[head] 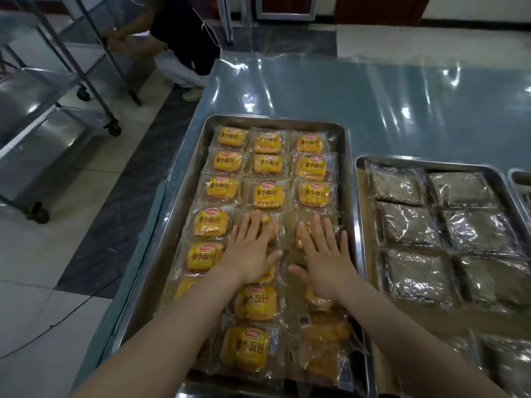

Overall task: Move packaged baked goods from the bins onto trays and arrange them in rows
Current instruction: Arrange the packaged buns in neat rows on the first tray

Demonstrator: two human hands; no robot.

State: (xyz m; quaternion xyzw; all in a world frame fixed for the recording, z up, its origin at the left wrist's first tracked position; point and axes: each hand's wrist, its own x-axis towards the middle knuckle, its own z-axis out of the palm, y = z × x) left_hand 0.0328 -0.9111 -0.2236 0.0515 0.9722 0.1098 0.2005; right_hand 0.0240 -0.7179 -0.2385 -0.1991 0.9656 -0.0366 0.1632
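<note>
Bread packets (252, 347) lay in three rows on the steel tray (184, 156), left hand (253, 251) and right hand (326, 258) pressed flat and open-fingered on middle packets, second tray (362, 179) of dark packets (408, 225) rightward, wheeled rack (57, 110) beyond.

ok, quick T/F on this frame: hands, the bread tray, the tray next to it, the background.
1. Both hands lie flat, palms down, on packets in the bread tray. True: the left hand and right hand press with fingers spread.
2. The yellow bread packets sit in three columns. True.
3. The right-hand tray is empty. False: it holds dark packets in clear wrap.
4. The left hand is lifting a packet clear of the tray. False: nothing is gripped or raised.
5. A second person crouches by a wheeled rack at the far left. True.
</note>
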